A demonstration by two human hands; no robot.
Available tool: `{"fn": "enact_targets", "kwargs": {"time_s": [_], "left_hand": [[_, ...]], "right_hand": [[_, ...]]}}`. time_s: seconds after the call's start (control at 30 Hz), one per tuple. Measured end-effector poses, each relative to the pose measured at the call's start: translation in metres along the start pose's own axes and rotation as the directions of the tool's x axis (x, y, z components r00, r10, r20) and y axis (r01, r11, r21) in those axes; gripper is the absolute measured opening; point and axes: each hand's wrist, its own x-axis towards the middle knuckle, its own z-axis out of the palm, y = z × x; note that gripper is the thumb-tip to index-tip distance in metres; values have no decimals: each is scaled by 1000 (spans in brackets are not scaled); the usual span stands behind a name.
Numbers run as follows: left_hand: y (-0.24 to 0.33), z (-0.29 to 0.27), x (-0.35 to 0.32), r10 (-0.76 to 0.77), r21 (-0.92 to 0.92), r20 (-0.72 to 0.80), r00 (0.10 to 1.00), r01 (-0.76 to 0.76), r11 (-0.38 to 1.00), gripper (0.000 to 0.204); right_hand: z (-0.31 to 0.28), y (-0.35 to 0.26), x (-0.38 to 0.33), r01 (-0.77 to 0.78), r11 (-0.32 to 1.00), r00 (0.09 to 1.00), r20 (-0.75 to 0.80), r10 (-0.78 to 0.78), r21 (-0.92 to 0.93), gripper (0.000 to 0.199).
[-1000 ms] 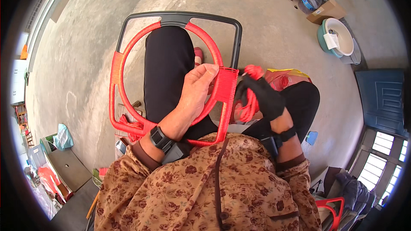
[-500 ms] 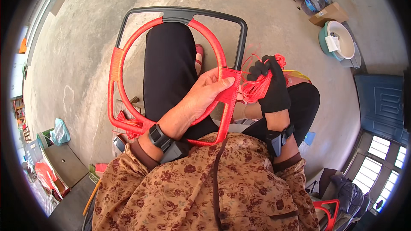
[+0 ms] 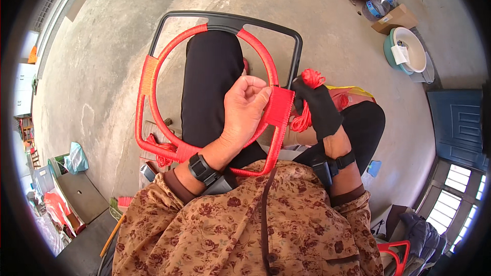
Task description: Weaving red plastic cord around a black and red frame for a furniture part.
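A black frame [image 3: 225,19] with a round ring inside a squarish outer rim rests on my lap. Much of it is wrapped in red cord, including a wide woven panel [image 3: 280,106] on its right side. My bare left hand [image 3: 244,107] is inside the ring, thumb and forefinger pinched together against the panel's inner edge; what they pinch is too small to make out. Just right of the panel, my right hand [image 3: 322,110], in a black glove, is closed around a bundle of red cord [image 3: 313,77]. Loops of it hang below the fingers.
More red cord [image 3: 161,148] lies by the frame's lower left. A red and yellow bag [image 3: 353,93] is beyond my right hand. Basins [image 3: 406,51] and a cardboard box [image 3: 395,19] stand at the far right, a blue door [image 3: 458,122] nearer.
My left thumb has come off the face of the panel to its inner edge, and the fingers have curled. The right hand has turned with its cord bundle, close to the frame.
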Motion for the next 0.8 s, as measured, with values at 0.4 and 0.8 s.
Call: {"fn": "enact_targets", "kwargs": {"time_s": [0.4, 0.8], "left_hand": [[-2, 2, -5, 100, 193, -76, 992, -83, 978, 7], [3, -2, 7, 176, 441, 105, 979, -205, 874, 12]], "right_hand": [[4, 6, -5, -41, 994, 999, -12, 43, 105, 17], [1, 14, 2, 8, 1000, 1000, 7, -8, 5, 17]]}}
